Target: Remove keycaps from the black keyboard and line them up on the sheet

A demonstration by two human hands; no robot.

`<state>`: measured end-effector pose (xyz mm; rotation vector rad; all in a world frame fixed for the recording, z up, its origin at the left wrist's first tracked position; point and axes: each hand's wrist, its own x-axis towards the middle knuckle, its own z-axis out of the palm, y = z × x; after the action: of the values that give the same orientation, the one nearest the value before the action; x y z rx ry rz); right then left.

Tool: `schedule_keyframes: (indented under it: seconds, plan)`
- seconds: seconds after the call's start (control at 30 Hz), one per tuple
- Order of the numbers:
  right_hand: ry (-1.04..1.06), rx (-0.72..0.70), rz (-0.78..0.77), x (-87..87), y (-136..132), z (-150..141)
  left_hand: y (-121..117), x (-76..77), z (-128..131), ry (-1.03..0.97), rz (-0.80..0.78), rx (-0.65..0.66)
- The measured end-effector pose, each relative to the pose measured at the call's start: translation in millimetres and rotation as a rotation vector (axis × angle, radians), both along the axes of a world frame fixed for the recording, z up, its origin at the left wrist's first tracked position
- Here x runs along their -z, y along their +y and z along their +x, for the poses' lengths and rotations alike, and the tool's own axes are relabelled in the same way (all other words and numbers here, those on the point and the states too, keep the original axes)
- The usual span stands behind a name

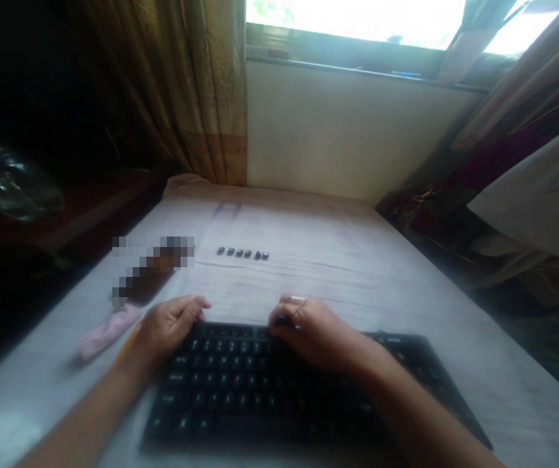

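A black computer keyboard lies on the pale sheet in front of me, partly under my right forearm. My left hand is closed round its far left corner, thumb along the top. Over the far row of keys, my right hand is closed in a pinch. Something small and dark shows between its fingers, but blur hides what it is. Beyond the keyboard, several small dark keycaps sit in a row on the sheet.
Left of the keyboard are a pink cloth item, a thin yellow stick-like thing and a pixelated dark object. A curtain and a wall stand at the far edge. Hanging cloth is at right.
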<state>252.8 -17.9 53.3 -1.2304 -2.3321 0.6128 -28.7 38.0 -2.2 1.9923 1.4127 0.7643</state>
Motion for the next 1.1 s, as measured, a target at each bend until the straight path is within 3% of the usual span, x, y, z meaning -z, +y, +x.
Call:
schedule_keyframes:
  seconds: [0.33,0.5,0.63,0.87,0.97,1.1]
  plan:
    - [0.108,0.040,-0.014,13.4,-0.4,8.2,-1.0,1.2,1.5,0.030,0.068,-0.009]
    - [0.098,0.037,0.042,13.0,-1.6,7.1,-0.1,3.9,1.1,0.045,0.103,0.000]
    - [0.142,0.060,-0.017,12.2,-1.6,7.9,-1.1,4.3,1.7,0.067,0.168,-0.005]
    - [0.802,0.239,-0.297,16.9,3.3,10.8,-1.0,5.7,1.0,0.109,0.253,0.038]
    - [0.743,0.234,-0.278,16.0,2.1,6.6,-1.4,2.8,1.4,0.143,0.335,0.046]
    - [0.578,0.204,-0.109,9.2,-2.7,-2.5,-16.5,-15.2,17.6,0.136,0.458,0.103]
